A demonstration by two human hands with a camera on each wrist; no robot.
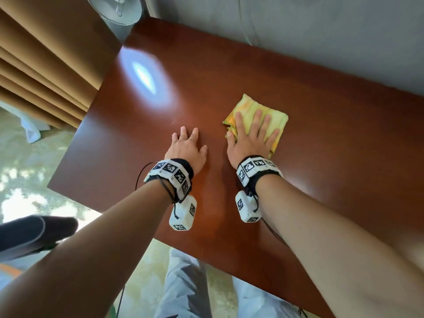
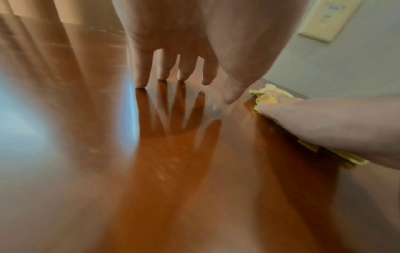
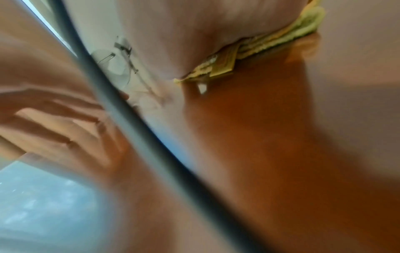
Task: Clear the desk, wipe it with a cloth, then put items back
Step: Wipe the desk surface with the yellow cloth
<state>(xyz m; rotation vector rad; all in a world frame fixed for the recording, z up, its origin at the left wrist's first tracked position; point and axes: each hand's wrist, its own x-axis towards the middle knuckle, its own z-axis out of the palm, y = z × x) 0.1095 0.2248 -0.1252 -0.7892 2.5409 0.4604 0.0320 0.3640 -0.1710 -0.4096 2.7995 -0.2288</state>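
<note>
Nearest the body, the left hand point(image 1: 187, 150) rests flat on the bare desk point(image 1: 321, 157), fingers spread and holding nothing. Just beyond, the right hand point(image 1: 250, 138) presses straight fingers onto the folded yellow cloth point(image 1: 273, 118) near the desk's middle — pressing, not gripping. With no pinch on it, the cloth could bunch or slip out mid-stroke — leaving the far strip by the wall point(image 1: 321, 42) unwiped.

Bright window glare on the glossy desk point(image 1: 146, 76); both wrist views heavily blurred.
</note>
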